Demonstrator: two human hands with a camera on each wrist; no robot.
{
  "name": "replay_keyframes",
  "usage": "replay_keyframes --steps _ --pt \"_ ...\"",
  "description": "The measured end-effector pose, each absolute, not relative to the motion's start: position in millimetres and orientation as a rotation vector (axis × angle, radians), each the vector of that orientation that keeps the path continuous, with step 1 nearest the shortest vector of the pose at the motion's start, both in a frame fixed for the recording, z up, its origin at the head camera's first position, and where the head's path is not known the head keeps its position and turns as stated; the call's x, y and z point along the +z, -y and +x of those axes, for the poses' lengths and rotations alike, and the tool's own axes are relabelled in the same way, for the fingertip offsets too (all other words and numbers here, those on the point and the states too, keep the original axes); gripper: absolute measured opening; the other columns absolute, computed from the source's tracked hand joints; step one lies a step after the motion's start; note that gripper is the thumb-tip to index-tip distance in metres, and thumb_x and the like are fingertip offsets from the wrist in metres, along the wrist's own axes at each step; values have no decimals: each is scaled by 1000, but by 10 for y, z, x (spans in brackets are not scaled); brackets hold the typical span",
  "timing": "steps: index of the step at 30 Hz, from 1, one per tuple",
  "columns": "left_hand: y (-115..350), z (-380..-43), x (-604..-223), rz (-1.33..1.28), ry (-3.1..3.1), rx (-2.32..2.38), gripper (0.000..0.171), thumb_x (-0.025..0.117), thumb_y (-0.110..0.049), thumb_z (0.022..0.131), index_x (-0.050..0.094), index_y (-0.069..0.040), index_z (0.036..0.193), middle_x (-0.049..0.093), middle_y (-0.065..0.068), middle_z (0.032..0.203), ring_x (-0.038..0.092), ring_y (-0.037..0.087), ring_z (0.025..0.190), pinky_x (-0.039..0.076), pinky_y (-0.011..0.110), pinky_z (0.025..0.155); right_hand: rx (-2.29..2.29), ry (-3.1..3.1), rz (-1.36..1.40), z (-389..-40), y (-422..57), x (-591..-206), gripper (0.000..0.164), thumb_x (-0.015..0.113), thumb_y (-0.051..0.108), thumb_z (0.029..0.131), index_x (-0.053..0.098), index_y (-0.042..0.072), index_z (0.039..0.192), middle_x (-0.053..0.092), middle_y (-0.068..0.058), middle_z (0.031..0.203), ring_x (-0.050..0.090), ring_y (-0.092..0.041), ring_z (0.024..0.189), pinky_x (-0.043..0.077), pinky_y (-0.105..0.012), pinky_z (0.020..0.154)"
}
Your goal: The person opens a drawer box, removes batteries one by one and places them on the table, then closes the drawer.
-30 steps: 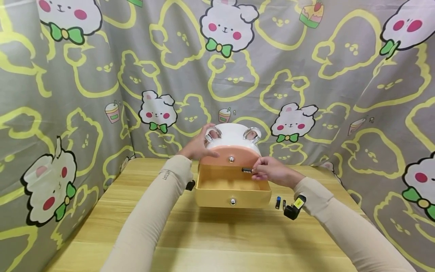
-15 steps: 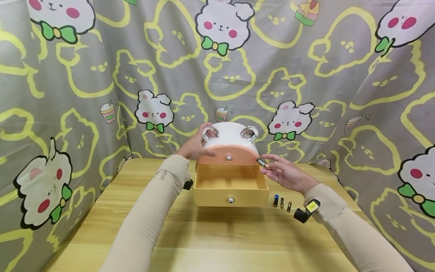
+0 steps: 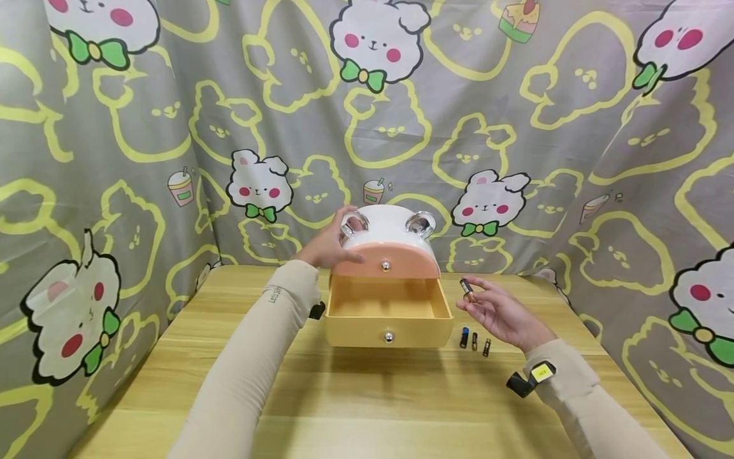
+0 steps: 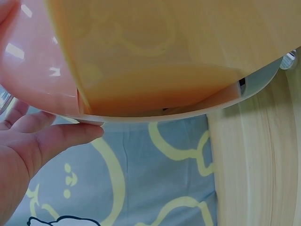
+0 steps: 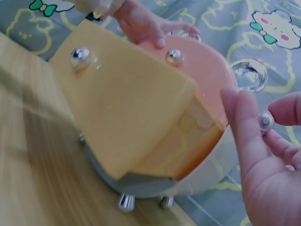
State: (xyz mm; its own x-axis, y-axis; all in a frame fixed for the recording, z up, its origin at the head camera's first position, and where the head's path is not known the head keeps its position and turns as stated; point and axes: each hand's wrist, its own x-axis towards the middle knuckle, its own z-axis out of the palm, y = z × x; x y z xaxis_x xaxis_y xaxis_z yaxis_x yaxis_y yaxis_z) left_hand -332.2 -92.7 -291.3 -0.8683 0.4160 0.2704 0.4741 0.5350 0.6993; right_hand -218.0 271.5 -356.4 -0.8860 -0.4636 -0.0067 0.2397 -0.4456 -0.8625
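Observation:
My left hand (image 3: 331, 243) holds the upper left side of a small drawer cabinet (image 3: 395, 223), which has a white rounded top and clear ears. Its thumb lies on the peach upper drawer (image 3: 367, 261), and the other fingers go round the side by the ear. Below, the yellow drawer (image 3: 358, 333) is pulled out and its visible floor is bare. To the right of it, my right hand (image 3: 504, 313) pinches a small black battery (image 3: 467, 290) upright between thumb and fingers, above the table. The battery's silver end (image 5: 266, 121) shows in the right wrist view.
On the wooden table (image 3: 367, 408), right of the yellow drawer, lie a blue and black battery (image 3: 464, 337) and two slimmer black and gold batteries (image 3: 474, 342). A patterned grey curtain (image 3: 321, 127) encloses the back and sides.
The right hand has moved right with the battery, from over the yellow drawer to beside it, and the battery has turned from level to upright. The left hand stays in place.

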Motion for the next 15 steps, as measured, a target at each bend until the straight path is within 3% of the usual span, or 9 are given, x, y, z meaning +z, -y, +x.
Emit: replay_keyframes --steps 7,15 --pt "935 -3329 -2921 -779 2696 -1252 111 88 -32 53 16 -39 137 36 15 134 42 29 113 31 44 97 -2281 -1701 -335 -2095 -2760 -3704 34 43 0 94 28 11 123 60 -8 92 61 -19 84 49 -27 74" --pt "929 -3339 -2928 -764 2698 -1268 109 88 -33 54 16 -42 136 38 13 131 48 27 102 36 42 92 -2133 -2166 -282 -2067 -2816 -3806 46 55 2 89 27 3 125 61 -8 88 61 -17 79 50 -28 74"
